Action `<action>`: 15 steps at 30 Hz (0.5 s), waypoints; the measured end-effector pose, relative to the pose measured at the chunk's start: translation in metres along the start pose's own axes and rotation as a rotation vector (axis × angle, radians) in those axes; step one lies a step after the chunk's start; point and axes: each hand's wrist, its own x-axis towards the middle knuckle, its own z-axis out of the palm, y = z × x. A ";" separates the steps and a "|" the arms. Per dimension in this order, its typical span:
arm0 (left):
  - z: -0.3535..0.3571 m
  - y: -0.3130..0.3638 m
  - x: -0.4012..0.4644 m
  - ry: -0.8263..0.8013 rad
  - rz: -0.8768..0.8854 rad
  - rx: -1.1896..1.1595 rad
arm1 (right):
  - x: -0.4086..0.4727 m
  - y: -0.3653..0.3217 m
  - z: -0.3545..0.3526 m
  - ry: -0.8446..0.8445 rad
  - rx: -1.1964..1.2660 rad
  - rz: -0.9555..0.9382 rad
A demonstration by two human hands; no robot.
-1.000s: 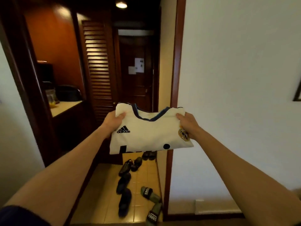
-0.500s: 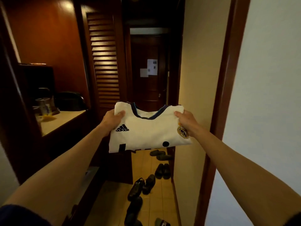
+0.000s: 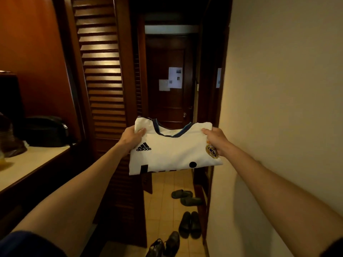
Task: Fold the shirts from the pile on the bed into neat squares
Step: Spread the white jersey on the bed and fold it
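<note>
Swinging further toward the corridor since the earlier frame, your view now takes in more of the counter (image 3: 27, 164) at far left, where a dark bag (image 3: 44, 131) sits, while the louvred door (image 3: 104, 75) fills the middle ground. Your left hand (image 3: 130, 139) pinches the folded shirt (image 3: 172, 151) at its left shoulder, thumb on top and fingers curled beneath; your right hand (image 3: 216, 140) grips the opposite shoulder the same way, beside the club crest. The white jersey hangs in mid-air between them as a compact rectangle, collar uppermost, above the tiled floor and the scattered sandals (image 3: 186, 196) (the bed and its pile are out of sight). To finish this well, keep both pinches level and the top edge taut so the layers do not slide apart, support the underside as you lower it, and set it down flat rather than dropping it.
</note>
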 end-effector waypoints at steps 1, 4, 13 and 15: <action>0.005 -0.002 0.026 -0.005 0.009 0.004 | 0.024 0.002 0.005 0.010 0.004 0.005; 0.025 -0.005 0.102 -0.027 0.023 0.026 | 0.093 0.006 0.013 0.035 0.002 0.008; 0.094 -0.042 0.305 -0.030 0.025 0.059 | 0.301 0.040 0.034 0.043 -0.007 -0.008; 0.111 -0.058 0.348 0.012 0.038 0.113 | 0.354 0.055 0.044 0.027 -0.018 -0.012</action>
